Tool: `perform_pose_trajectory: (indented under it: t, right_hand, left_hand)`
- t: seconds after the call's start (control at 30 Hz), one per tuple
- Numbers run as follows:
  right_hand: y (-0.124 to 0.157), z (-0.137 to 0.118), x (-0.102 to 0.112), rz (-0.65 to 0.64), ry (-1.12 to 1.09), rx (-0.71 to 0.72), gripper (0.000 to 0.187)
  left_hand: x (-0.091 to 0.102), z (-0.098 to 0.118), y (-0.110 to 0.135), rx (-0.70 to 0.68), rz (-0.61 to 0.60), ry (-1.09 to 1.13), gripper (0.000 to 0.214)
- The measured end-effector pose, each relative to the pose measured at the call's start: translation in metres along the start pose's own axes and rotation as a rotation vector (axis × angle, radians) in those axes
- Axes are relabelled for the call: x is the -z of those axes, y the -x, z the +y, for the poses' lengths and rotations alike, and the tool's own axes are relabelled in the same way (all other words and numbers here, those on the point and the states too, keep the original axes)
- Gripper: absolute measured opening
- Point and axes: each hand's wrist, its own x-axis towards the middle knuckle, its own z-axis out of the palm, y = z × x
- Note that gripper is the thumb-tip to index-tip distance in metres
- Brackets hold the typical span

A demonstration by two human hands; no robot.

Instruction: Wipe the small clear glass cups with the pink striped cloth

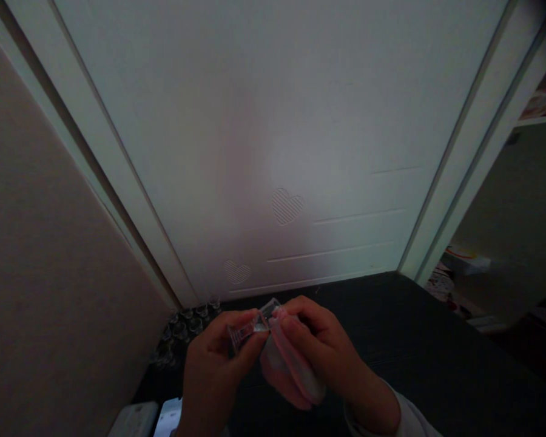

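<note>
My left hand [218, 358] is closed around a small clear glass [241, 334], tilted sideways between thumb and fingers at the lower middle of the head view. One flared end sticks out to the left, and the other end points up to the right. In my right hand [321, 343] a pink and white cloth [291, 376] is pinched, its loose part hanging below the fingers. The fingertips press the cloth against the glass's right end. Whether the cloth reaches inside the glass, I cannot tell in the dim light.
Several small clear glasses [181, 331] stand at the left on the dark tabletop [391, 340]. A lit phone [168, 416] and a white box-like object [134, 420] lie at the lower left. Behind rises a white panel [300, 121] with heart reliefs; shelves stand at the right.
</note>
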Motion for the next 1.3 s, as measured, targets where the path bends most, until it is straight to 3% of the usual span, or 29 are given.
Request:
perform_pose_trajectory:
  t: [0.2, 0.37, 0.57, 0.7, 0.83, 1.1, 1.3]
  right_hand:
    - [0.000, -0.003, 0.004, -0.006, 0.107, 0.127, 0.036]
    - [0.001, -0.006, 0.006, -0.029, 0.154, 0.176, 0.026]
    - [0.001, -0.008, 0.009, -0.033, 0.239, 0.220, 0.022]
    - [-0.001, -0.004, 0.007, -0.001, 0.240, 0.183, 0.020]
    - [-0.004, 0.001, 0.003, 0.019, 0.147, 0.016, 0.027]
    - [-0.017, 0.012, 0.005, 0.062, -0.168, -0.251, 0.046]
    - [-0.020, 0.017, 0.003, 0.060, -0.315, -0.363, 0.047]
  left_hand:
    - [-0.009, -0.006, -0.002, 0.186, 0.004, 0.318, 0.018]
    - [-0.017, 0.002, -0.003, 0.333, 0.007, 0.514, 0.020]
    - [-0.024, 0.004, -0.003, 0.354, 0.005, 0.604, 0.018]
    - [-0.022, -0.003, -0.002, 0.304, -0.040, 0.547, 0.018]
    - [-0.016, -0.004, -0.002, 0.215, -0.029, 0.303, 0.020]
    - [0.001, -0.010, -0.001, -0.155, -0.005, -0.207, 0.037]
    - [0.012, -0.002, -0.003, -0.375, -0.067, -0.307, 0.027]
